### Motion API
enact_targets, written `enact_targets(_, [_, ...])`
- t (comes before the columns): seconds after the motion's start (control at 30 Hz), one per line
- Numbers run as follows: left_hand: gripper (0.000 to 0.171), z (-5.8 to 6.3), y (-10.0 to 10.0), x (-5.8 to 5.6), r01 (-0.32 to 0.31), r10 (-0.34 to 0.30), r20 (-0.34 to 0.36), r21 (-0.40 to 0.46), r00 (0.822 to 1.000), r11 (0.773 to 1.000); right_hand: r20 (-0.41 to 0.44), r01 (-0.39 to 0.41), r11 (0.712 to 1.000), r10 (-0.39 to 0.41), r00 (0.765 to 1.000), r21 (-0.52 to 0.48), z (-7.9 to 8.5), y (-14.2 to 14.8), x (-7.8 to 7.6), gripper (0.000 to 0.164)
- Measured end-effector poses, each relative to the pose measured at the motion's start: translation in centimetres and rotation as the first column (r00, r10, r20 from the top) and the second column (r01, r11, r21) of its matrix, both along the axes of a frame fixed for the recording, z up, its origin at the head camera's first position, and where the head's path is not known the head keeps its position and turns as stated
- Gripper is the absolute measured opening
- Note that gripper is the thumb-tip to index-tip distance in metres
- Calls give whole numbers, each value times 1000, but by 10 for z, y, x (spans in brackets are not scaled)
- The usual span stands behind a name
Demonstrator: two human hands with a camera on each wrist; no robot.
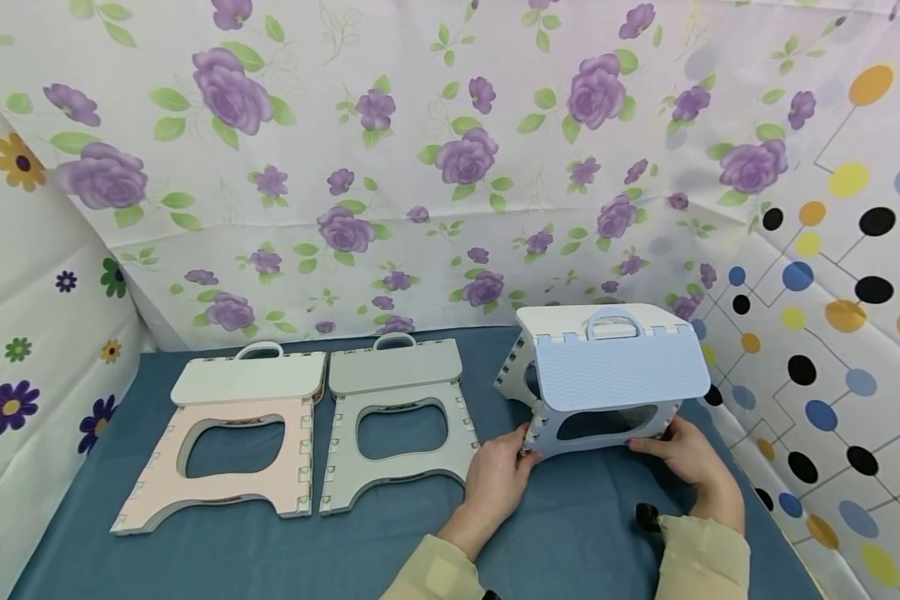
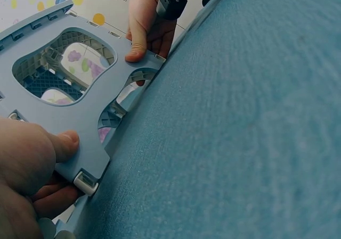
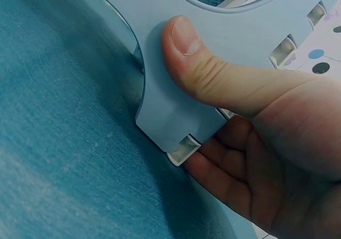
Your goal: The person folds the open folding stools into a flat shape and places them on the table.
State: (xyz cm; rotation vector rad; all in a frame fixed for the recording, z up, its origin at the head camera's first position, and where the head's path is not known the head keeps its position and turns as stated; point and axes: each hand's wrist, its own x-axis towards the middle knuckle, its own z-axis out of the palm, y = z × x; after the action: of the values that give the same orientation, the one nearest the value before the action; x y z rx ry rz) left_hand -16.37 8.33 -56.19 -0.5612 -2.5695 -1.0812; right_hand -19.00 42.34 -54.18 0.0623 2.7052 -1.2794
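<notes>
A blue and white folding step stool [image 1: 621, 371] stands partly unfolded at the right of the table in the head view, its light-blue front leg panel [image 2: 93, 98] facing me. My left hand [image 1: 495, 477] grips the lower left corner of that panel, thumb on the front and fingers behind. At the opposite lower corner, my right hand [image 1: 692, 460] pinches the panel the same way; its thumb [image 3: 194, 63] lies flat on the blue plastic in the right wrist view. The stool's foot is at or just over the cloth; contact cannot be told.
Two folded step stools lie flat to the left: a pink and white one [image 1: 249, 379] and a grey-green one [image 1: 395, 367]. Dark blue cloth [image 1: 570, 533] covers the table. A flowered curtain [image 1: 420, 192] hangs behind, and a dotted one [image 1: 832, 333] borders the right side.
</notes>
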Motion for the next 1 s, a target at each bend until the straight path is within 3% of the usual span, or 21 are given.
enact_targets(1.0, [38,-2,1,-2,-6,6,5,-33,1000,999,7,4,1000,-4,1000,20,3,-4,2,61])
